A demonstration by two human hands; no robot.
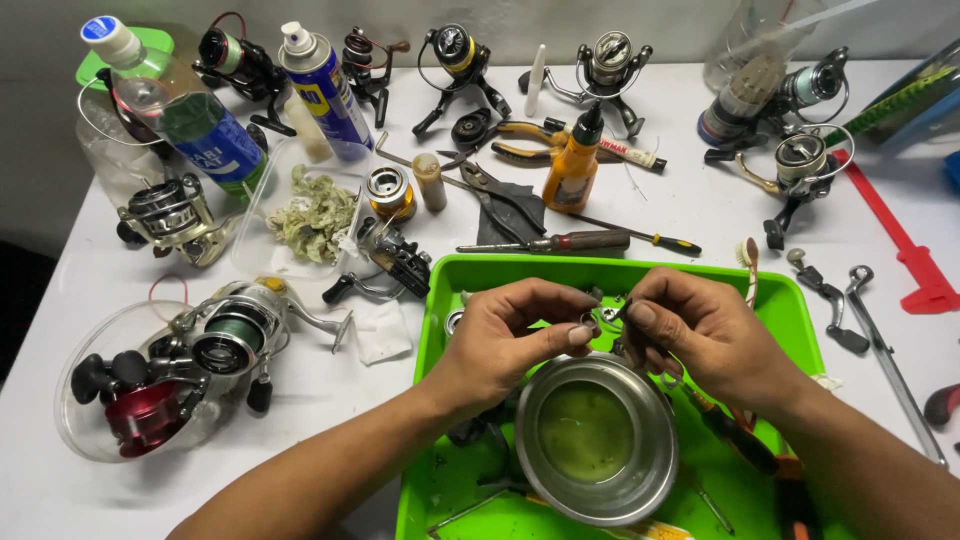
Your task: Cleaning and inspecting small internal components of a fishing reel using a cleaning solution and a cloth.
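Note:
Over a bright green tray (455, 275), my left hand (510, 335) and my right hand (700, 330) meet fingertip to fingertip. Between them they pinch a small metal reel part (605, 318); the left thumb and forefinger hold a tiny ring-shaped piece, the right fingers grip a small dark piece against it. Just below the hands a round steel bowl (598, 438) with greenish liquid sits in the tray. Small loose metal parts lie in the tray behind the hands, partly hidden.
Several fishing reels (225, 335) stand around the white table. A blue spray can (325, 90), an orange bottle (572, 160), pliers (510, 140), a screwdriver (560, 242), a reel handle (880, 335) and a red caliper (905, 250) lie beyond the tray.

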